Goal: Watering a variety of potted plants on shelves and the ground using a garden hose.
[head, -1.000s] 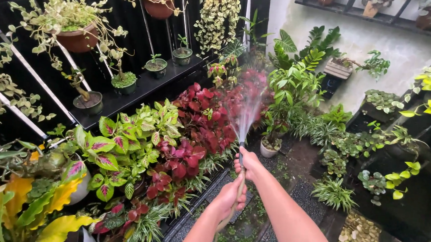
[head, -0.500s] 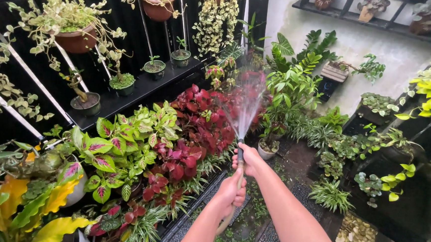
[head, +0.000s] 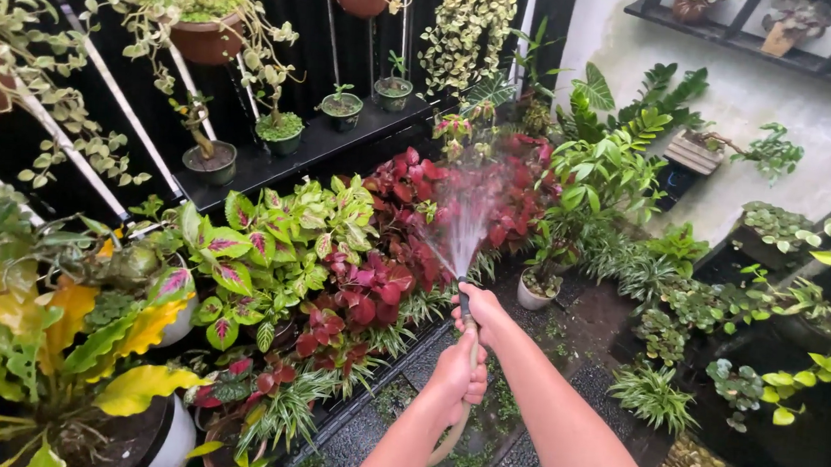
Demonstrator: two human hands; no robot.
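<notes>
Both my hands grip a garden hose [head: 470, 335] near its end. My left hand [head: 458, 371] is wrapped around the hose lower down. My right hand [head: 482, 312] holds the tip, with a finger over the opening. Water [head: 461, 222] fans out from the tip toward the red-leaved plants [head: 406, 233] ahead. The rest of the hose [head: 443, 447] curves down beneath my left forearm.
Green and pink leafy plants [head: 270, 253] and yellow-leaved pots [head: 73, 338] crowd the left. A black shelf [head: 325, 141] carries small pots, hanging pots above. A white pot [head: 534, 291] stands ahead. More greenery [head: 718, 310] lines the right, along a wet dark paved path [head: 583, 330].
The spray has swung slightly left, from the far red foliage toward the nearer red plants. My hands keep the same grip on the hose.
</notes>
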